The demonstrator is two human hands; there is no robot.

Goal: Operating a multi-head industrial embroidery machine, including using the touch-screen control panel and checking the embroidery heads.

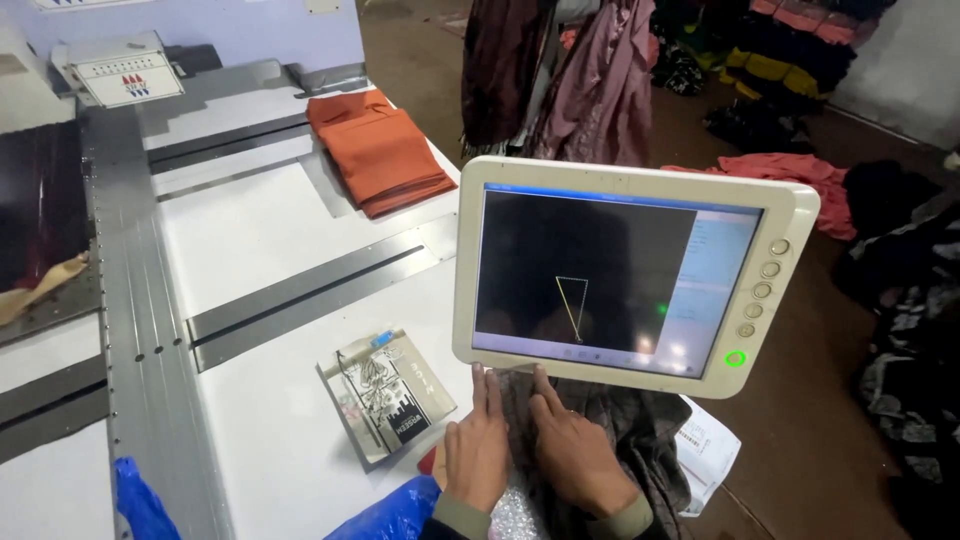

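Observation:
A cream-framed touch screen [632, 270] stands tilted at the table's right edge, showing a dark field with a thin triangle outline. My left hand [477, 450] and my right hand [572, 450] lie flat side by side just below the screen's bottom edge, fingers stretched toward it. Both rest on a dark patterned cloth [640, 425] and hold nothing. A small clear packet with printed cards [388, 397] lies on the white table [270, 240] just left of my left hand.
Folded orange cloth [380, 150] lies at the table's far side. Grey metal rails [300, 300] cross the table. Blue plastic [385, 515] sits at the near edge, white paper [708, 450] on the right. Hanging garments [590, 80] and clothing piles cover the floor beyond.

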